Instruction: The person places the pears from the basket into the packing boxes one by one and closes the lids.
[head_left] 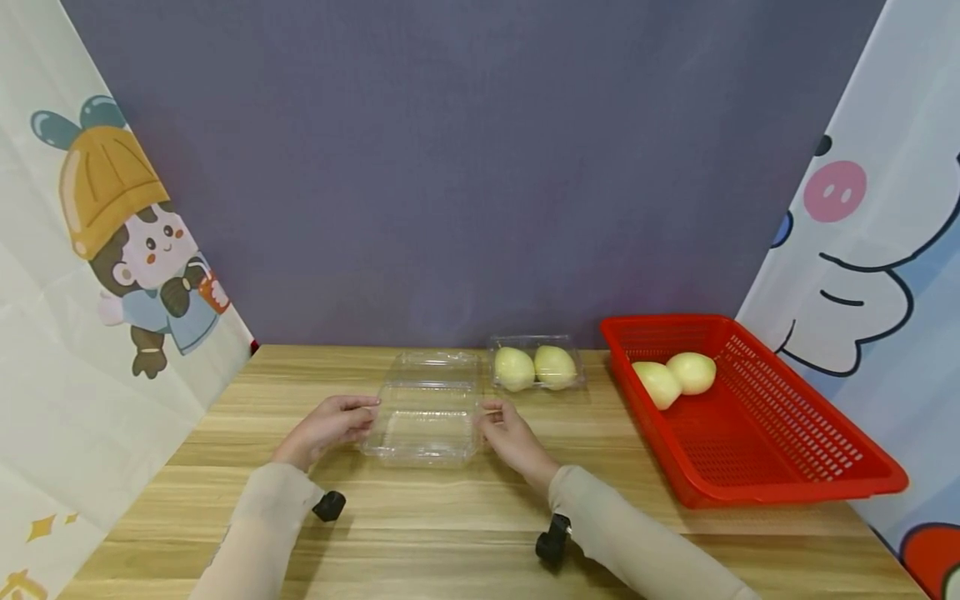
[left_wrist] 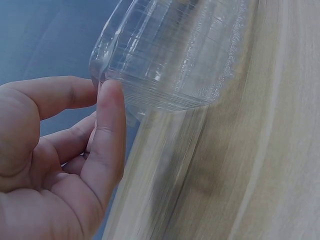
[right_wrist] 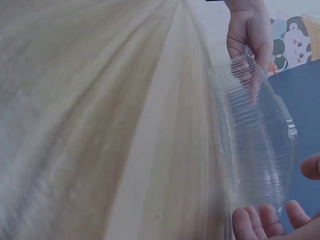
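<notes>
A clear plastic clamshell box (head_left: 423,433) stands with its lid raised at the middle of the table, with nothing inside. My left hand (head_left: 337,425) pinches its left rim between thumb and index finger, as the left wrist view shows on the box (left_wrist: 165,60). At the opposite side is my right hand (head_left: 517,442). Its fingertips (right_wrist: 270,222) lie at the box's end wall, while the thumb (right_wrist: 312,166) stands apart from the plastic. Whether those fingertips press on the box is hard to tell.
Behind and to the right, a second clear box (head_left: 534,340) holds two pale yellow, peeled-looking round fruits (head_left: 555,367). A red slotted basket (head_left: 780,496) with two more such fruits (head_left: 692,372) stands at the right of the wooden table (head_left: 420,533). A grey-blue backdrop rises behind.
</notes>
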